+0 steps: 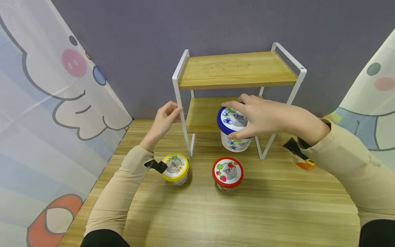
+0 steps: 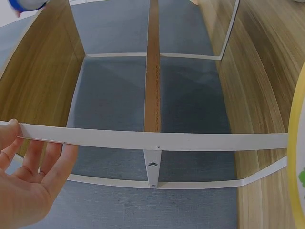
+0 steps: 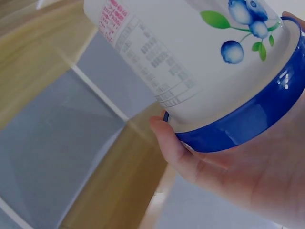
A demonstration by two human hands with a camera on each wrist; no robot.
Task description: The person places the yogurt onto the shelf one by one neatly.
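"Tub with the blue lid (image 1: 232,125) is the thing in play, isn't it?"

"Yes. The right hand (image 1: 262,115) has it by the lid, thumb and fingers spread round the rim. It looks lifted off the table (image 1: 200,212), with the rack's lower board (image 1: 202,115) just beyond it."

"And the left hand (image 1: 168,116)?"

"Pinching the rack's left post (image 1: 183,118), perhaps to steady it. I'd call this the carrying step."

"What does the next move call for?"

"To my mind, a level tub and a grip that doesn't slip. Knuckles want room too: the upper board (image 1: 234,68) is above and beyond the right hand, and the rack's right post (image 1: 291,92) runs behind that forearm."

"Anything else about?"

"A red-lidded tub (image 1: 227,171) stands on the table, nearer the person than the right hand. A yellow-lidded tub (image 1: 176,168) stands just right of the left wrist. Right of the right hand, partly behind the sleeve, lies something orange (image 1: 303,164); I can't tell what."
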